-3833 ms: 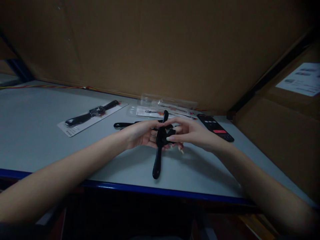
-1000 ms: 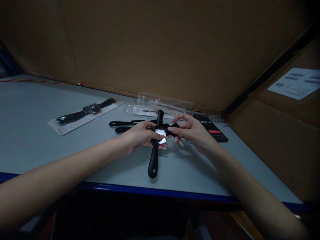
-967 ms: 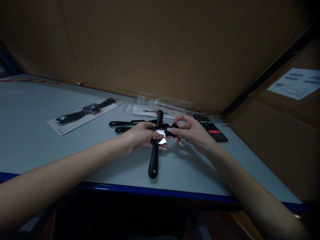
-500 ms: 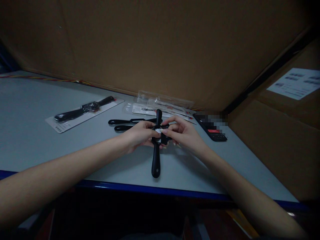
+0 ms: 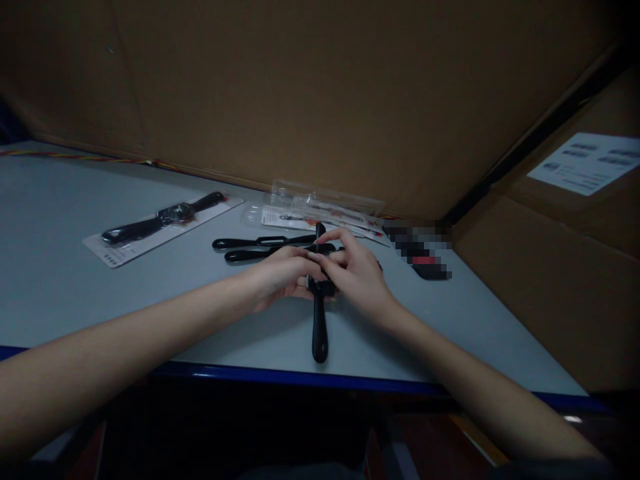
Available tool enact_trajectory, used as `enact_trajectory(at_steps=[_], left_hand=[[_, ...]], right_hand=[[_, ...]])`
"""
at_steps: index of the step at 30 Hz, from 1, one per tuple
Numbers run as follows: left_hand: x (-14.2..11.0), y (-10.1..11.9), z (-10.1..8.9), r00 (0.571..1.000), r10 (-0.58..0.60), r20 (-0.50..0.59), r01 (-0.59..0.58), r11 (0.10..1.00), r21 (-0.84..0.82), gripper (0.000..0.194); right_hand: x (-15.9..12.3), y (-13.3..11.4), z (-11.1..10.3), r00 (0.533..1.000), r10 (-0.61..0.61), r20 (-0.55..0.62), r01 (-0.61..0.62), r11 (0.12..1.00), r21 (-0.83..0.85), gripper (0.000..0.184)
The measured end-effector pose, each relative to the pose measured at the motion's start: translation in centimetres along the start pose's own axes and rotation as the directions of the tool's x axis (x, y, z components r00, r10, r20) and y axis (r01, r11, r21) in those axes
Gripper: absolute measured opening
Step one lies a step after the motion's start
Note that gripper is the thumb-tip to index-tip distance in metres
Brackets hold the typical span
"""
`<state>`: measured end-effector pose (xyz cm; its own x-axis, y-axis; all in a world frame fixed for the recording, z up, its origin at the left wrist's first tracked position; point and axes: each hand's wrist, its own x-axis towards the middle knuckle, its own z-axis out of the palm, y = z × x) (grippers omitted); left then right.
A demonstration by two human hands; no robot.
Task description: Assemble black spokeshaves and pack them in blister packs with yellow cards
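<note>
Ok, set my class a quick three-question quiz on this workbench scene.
1. Which is nearer the black wristwatch on its white card: the left hand or the right hand?
2. True or false: the long black watch strap below the hands lies on the pale grey table.
3. Behind the hands lie: A) clear plastic blister packs; B) a steel ruler.

Key: 1 left hand; 2 true; 3 A.

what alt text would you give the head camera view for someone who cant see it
A person's bare left hand and right hand pinch the middle of a long black watch strap above a pale grey table with a blue edge. Beyond them lie loose black straps, a black wristwatch on a white card, and clear plastic packaging.
</note>
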<state>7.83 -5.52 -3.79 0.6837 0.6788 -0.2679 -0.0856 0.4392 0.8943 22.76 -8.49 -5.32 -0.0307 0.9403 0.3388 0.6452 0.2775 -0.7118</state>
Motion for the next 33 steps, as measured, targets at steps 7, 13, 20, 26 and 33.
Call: enact_trajectory(at_steps=[7,13,20,26,33], left_hand=[[0.2,-0.6,-0.3,1.0,0.017,-0.025,-0.015,0.996,0.089,0.042],[0.0,-0.2,0.0,0.999,-0.013,-0.035,0.014,1.0,0.028,0.03],[0.0,0.3,-0.5,0.995,-0.03,-0.091,0.027,0.999,-0.039,0.022],[0.4,-0.1,-1.3,0.999,0.008,-0.054,-0.009,1.0,-0.03,0.014],[0.5,0.0,-1.1,0.997,0.002,-0.071,-0.003,1.0,-0.023,0.016]], right_hand=[[0.1,-0.3,0.5,0.991,-0.048,-0.125,0.021,0.977,-0.211,0.019],[0.6,-0.2,-1.2,0.983,-0.107,-0.152,0.069,0.969,-0.238,0.03],[3.1,5.2,-8.3,0.995,0.087,-0.055,-0.098,0.963,-0.252,0.026],[3.4,6.8,-8.8,0.977,0.035,0.212,0.035,0.947,-0.319,0.026],[3.3,6.9,-6.2,0.946,-0.124,0.3,0.239,0.892,-0.384,0.022]])
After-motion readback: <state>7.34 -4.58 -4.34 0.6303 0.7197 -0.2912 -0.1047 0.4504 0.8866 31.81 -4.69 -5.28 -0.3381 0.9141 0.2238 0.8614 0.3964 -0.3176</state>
